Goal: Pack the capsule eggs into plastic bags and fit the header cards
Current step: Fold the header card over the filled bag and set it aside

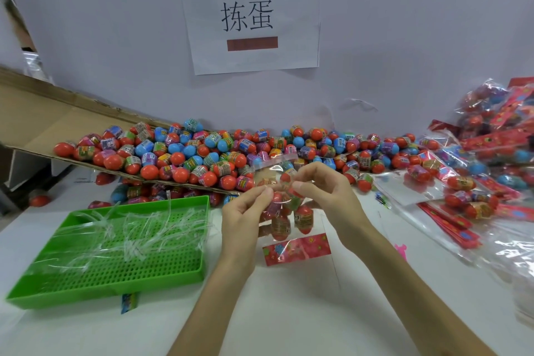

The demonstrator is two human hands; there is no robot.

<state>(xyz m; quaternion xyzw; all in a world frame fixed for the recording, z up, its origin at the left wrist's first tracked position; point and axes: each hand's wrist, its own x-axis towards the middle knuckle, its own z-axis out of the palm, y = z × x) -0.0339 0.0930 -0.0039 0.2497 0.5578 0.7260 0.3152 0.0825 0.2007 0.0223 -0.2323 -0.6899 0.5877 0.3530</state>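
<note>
Left hand point(245, 214) and right hand point(323, 191) are pinched on the plastic bag point(268, 170), which is raised off the desk point(289, 315), probably so the eggs point(303, 220) settle toward the header card point(297, 248).

I see bright, even, diffuse light with only faint soft shadows under the green tray point(109, 287). The wide lens bows straight edges toward the corners. Packed bags point(491, 139) at right smear into blur, their plastic glinting; the wall sign point(248, 14) is sharp.
</note>
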